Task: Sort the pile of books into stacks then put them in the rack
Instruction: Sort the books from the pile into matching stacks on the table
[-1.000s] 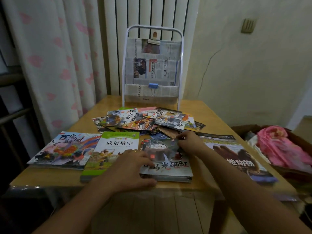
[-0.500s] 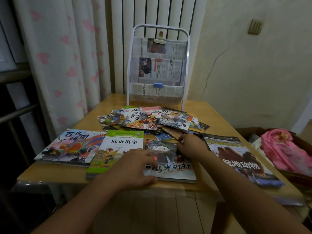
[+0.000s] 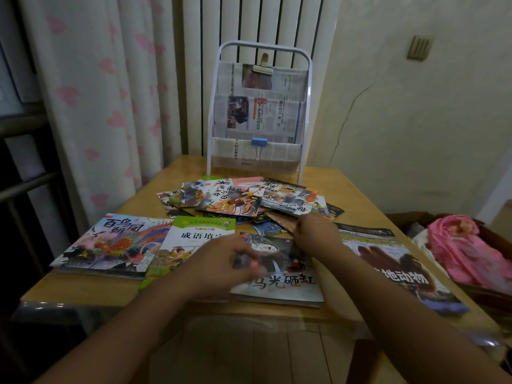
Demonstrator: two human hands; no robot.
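Observation:
A loose pile of picture books [image 3: 243, 200] lies mid-table in front of the white rack [image 3: 213, 112], which is lined with newspaper. Nearer me lie a phoenix book [image 3: 110, 242], a green-topped book [image 3: 199, 231], a grey-covered stack [image 3: 288, 273] and a camel book [image 3: 393, 267]. My left hand [image 3: 221, 267], blurred, hovers over the grey stack's left edge with loosely bent fingers, holding nothing. My right hand [image 3: 317, 234] is at the stack's far right corner, its fingers curled onto the edge of a brown book [image 3: 279, 221] that sticks out of the pile.
The wooden table [image 3: 357, 195] has a plastic-covered front edge. A box with pink cloth [image 3: 465, 250] stands to the right. A curtain [image 3: 91, 106] hangs on the left, and a radiator is behind the rack.
My left hand has lifted off the grey stack and shifted slightly right. My right hand has moved from the stack's corner up to the brown book. The view has come closer.

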